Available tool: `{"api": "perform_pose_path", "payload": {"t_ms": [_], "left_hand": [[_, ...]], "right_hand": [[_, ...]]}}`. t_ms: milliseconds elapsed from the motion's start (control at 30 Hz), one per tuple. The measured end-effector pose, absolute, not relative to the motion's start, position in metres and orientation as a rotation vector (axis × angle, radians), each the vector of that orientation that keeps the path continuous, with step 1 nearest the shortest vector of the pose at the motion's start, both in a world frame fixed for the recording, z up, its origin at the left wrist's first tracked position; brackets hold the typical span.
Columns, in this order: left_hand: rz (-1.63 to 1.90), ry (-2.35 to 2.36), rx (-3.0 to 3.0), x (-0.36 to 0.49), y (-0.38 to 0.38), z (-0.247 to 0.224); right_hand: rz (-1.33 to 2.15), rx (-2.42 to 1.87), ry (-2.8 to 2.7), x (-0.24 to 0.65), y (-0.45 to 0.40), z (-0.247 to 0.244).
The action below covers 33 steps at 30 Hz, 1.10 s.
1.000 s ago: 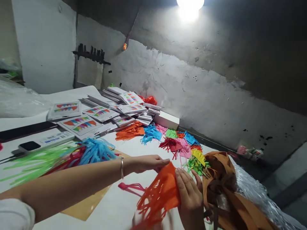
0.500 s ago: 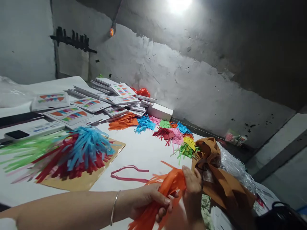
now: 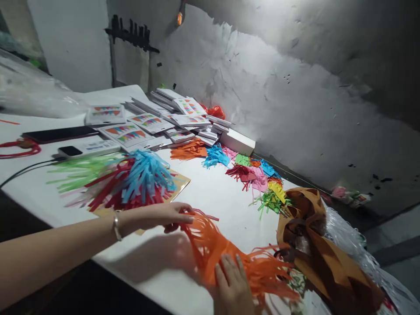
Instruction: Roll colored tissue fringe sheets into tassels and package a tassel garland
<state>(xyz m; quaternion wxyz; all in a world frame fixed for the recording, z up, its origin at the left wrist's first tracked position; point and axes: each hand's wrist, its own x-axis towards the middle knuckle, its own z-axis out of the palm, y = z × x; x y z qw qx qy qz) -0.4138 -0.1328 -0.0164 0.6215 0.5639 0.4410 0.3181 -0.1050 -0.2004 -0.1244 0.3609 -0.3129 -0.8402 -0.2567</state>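
Observation:
Orange fringed paper (image 3: 216,249) lies spread over the front of the white table, its strips fanning out at both ends. My left hand (image 3: 177,216), with a bangle at the wrist, is at the paper's left end, thumb and fingers closed on some strips. My right hand (image 3: 232,280) rests on the middle of the paper, fingers stretched out and flat. A dark red strip (image 3: 210,215) shows partly behind the orange fringe. Left of my left hand, blue, red and green fringed tassels (image 3: 141,179) lie on a brown sheet (image 3: 183,181).
Printed packets (image 3: 129,134) are piled at the back left beside a white box (image 3: 238,142). Small coloured fringed bundles (image 3: 243,171) curve along the back. Brown fabric (image 3: 323,249) and clear plastic (image 3: 348,236) lie on the right. A phone (image 3: 61,133) and cable lie left.
The orange paper went from bunched between my hands to spread on the table. My left hand moved up and left; my right hand moved down and flattened. The view turned, showing more of the left side.

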Motion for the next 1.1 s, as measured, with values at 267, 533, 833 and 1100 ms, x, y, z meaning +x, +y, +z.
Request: {"api": "perform_pose_path", "payload": {"t_ms": [267,533,833,1100], "left_hand": [[0.785,0.876,2.538,-0.368,-0.193,-0.046],[0.584,0.964,2.762,-0.335,-0.208,-0.089],[0.617,1.014,2.686,-0.343,-0.223,-0.092],[0.64,1.057,2.559,-0.349,-0.223,-0.084]], "right_hand": [[-0.365,-0.94,-2.177,-0.123,-0.214,-0.153],[-0.448,-1.111,-2.207,-0.1,-0.243,-0.134],[-0.154,-1.149,-2.172,-0.119,-0.265,-0.125],[0.136,-1.182,-2.128,-0.12,-0.265,-0.12]]}}
